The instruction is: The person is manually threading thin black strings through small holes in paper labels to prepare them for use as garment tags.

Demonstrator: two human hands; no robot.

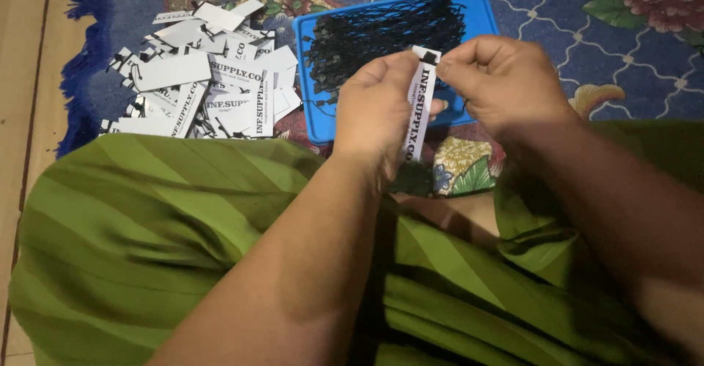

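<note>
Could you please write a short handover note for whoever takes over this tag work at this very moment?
Left hand: holds a white paper tag upright by its long edge.
Right hand: pinches the tag's top end, where a black string fastener sits.
Blue tray: on the patterned rug ahead, holding a bundle of black strings.
Pile of white tags: on the rug to the left; several show black fasteners, so they look done.
Left: the tag in hand and many strings in the tray.

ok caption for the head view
Both hands, left hand and right hand, hold a white tag above a blue tray.
</note>
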